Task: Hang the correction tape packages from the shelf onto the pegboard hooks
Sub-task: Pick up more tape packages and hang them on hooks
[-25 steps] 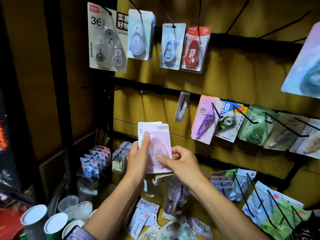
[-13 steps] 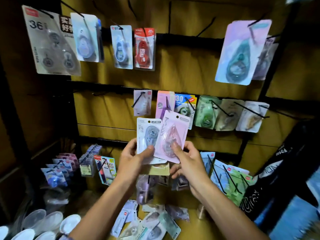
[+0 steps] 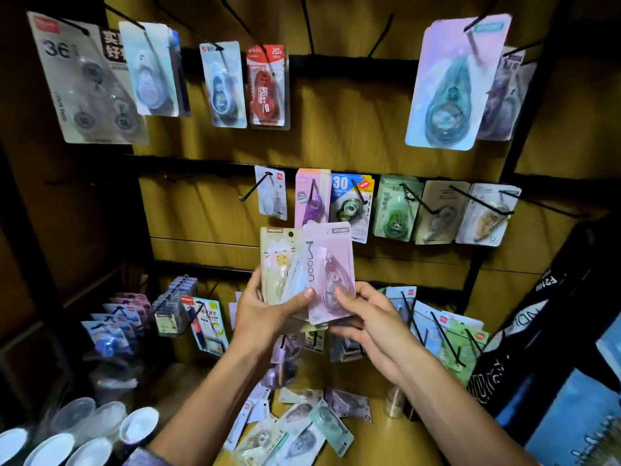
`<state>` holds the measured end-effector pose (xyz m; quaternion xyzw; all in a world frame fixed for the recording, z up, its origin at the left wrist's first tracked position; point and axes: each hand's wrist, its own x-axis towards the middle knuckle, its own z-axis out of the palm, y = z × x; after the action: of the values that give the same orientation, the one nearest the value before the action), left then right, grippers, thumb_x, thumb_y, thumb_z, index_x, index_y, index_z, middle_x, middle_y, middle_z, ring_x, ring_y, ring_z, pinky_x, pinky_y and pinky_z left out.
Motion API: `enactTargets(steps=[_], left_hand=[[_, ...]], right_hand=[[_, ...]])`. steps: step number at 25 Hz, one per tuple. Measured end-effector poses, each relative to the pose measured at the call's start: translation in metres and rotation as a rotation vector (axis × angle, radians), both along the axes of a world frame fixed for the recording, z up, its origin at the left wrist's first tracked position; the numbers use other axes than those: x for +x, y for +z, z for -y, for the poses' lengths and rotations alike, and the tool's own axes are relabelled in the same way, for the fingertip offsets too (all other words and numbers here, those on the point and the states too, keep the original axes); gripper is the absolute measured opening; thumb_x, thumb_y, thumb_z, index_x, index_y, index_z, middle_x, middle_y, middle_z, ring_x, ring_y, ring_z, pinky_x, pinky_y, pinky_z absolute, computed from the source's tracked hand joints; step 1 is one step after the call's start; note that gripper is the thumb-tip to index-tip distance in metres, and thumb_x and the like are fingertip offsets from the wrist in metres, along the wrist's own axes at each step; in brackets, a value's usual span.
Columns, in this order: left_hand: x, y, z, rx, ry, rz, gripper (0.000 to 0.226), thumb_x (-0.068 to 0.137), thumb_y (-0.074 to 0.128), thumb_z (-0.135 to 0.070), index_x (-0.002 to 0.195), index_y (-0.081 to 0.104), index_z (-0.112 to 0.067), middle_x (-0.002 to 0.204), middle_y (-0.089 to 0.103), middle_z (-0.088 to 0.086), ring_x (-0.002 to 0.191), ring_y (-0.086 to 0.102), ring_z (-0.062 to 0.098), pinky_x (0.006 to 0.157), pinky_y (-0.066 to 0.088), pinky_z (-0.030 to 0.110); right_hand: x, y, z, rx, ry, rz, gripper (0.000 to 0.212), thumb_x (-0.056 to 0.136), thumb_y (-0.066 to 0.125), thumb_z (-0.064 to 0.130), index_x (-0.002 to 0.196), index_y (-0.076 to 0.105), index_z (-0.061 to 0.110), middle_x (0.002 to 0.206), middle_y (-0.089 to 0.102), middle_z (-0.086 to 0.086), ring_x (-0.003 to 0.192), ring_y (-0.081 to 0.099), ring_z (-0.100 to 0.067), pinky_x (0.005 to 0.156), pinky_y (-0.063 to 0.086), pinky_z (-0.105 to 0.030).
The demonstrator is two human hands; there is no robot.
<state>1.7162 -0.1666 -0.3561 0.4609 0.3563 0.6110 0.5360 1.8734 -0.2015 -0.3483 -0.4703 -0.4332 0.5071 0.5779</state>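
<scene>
My left hand [image 3: 265, 314] grips a small stack of correction tape packages, a cream one with a cat drawing [image 3: 277, 264] on top. My right hand [image 3: 369, 317] pinches the lower edge of a pink "Moon" package [image 3: 331, 270] that overlaps the stack. Both are held up in front of the middle row of the pegboard [image 3: 336, 142]. A loose pile of packages [image 3: 295, 428] lies on the shelf [image 3: 379, 435] below my arms. Bare hooks [image 3: 253, 190] stick out at the left of the middle row.
Packages hang on the top row [image 3: 265, 85], the middle row [image 3: 396, 210] and the lower right hooks [image 3: 443, 334]. Small goods [image 3: 171, 311] stand at lower left. White cups [image 3: 94, 432] sit at bottom left. A black bag [image 3: 537, 331] hangs at right.
The view swung right and pulled back. My hands rose a little and spread the packages; the cream cat package now shows on top of the left stack instead of the white one.
</scene>
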Motion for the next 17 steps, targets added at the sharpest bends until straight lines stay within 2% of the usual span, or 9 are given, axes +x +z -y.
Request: enactTargets(steps=[2, 5, 8, 10, 12, 15, 17], left_hand=[[-0.009, 0.001, 0.002, -0.081, -0.081, 0.135, 0.044, 0.068, 0.078, -0.004, 0.108, 0.065, -0.012, 0.106, 0.074, 0.014, 0.084, 0.074, 0.023, 0.064, 0.061, 0.036], [-0.030, -0.001, 0.001, -0.121, -0.141, 0.165, 0.044, 0.071, 0.075, -0.006, 0.113, 0.063, -0.013, 0.103, 0.076, 0.010, 0.088, 0.074, 0.027, 0.065, 0.061, 0.036], [-0.059, -0.006, -0.005, -0.100, 0.077, 0.182, 0.043, 0.072, 0.078, -0.004, 0.111, 0.065, -0.016, 0.106, 0.075, 0.008, 0.092, 0.073, 0.027, 0.078, 0.059, 0.040], [-0.086, -0.010, -0.009, -0.105, 0.235, 0.227, 0.039, 0.073, 0.080, -0.005, 0.106, 0.066, -0.019, 0.104, 0.075, 0.004, 0.095, 0.072, 0.025, 0.088, 0.056, 0.043], [-0.112, -0.010, -0.010, -0.117, 0.327, 0.289, 0.034, 0.074, 0.079, -0.004, 0.101, 0.065, -0.021, 0.098, 0.076, -0.002, 0.096, 0.071, 0.024, 0.091, 0.054, 0.044], [-0.146, -0.013, -0.017, -0.105, 0.397, 0.324, 0.031, 0.077, 0.076, -0.001, 0.099, 0.064, -0.020, 0.102, 0.073, 0.000, 0.099, 0.070, 0.025, 0.096, 0.052, 0.047], [-0.155, -0.015, -0.024, -0.110, 0.428, 0.306, 0.032, 0.077, 0.077, -0.002, 0.101, 0.065, -0.020, 0.105, 0.072, 0.002, 0.099, 0.069, 0.025, 0.098, 0.051, 0.048]], right_hand=[[-0.012, -0.001, -0.003, 0.043, 0.013, -0.067, 0.016, 0.090, 0.065, 0.019, 0.103, 0.061, 0.011, 0.096, 0.075, -0.008, 0.083, 0.071, -0.021, 0.067, 0.057, -0.033], [-0.036, 0.001, -0.009, 0.093, -0.034, -0.040, 0.019, 0.090, 0.065, 0.023, 0.103, 0.058, 0.010, 0.097, 0.075, -0.010, 0.081, 0.072, -0.026, 0.058, 0.057, -0.030], [-0.058, 0.003, -0.015, 0.060, -0.109, 0.026, 0.026, 0.092, 0.063, 0.034, 0.104, 0.053, 0.012, 0.092, 0.073, -0.009, 0.058, 0.068, -0.026, 0.051, 0.055, -0.034], [-0.068, -0.002, -0.018, 0.047, -0.133, 0.118, 0.026, 0.092, 0.064, 0.034, 0.102, 0.054, 0.013, 0.082, 0.070, -0.006, 0.044, 0.057, -0.019, 0.044, 0.049, -0.030], [-0.076, -0.012, -0.019, 0.028, -0.078, 0.160, 0.018, 0.091, 0.066, 0.027, 0.099, 0.058, 0.013, 0.077, 0.069, -0.007, 0.045, 0.054, -0.016, 0.046, 0.049, -0.029], [-0.099, -0.016, -0.025, 0.009, 0.047, 0.211, 0.010, 0.092, 0.065, 0.013, 0.101, 0.061, 0.010, 0.083, 0.070, -0.009, 0.052, 0.059, -0.017, 0.053, 0.055, -0.031], [-0.115, -0.003, -0.033, 0.069, 0.106, 0.226, 0.011, 0.093, 0.061, 0.006, 0.103, 0.060, 0.008, 0.084, 0.070, -0.011, 0.056, 0.060, -0.020, 0.054, 0.056, -0.029]])
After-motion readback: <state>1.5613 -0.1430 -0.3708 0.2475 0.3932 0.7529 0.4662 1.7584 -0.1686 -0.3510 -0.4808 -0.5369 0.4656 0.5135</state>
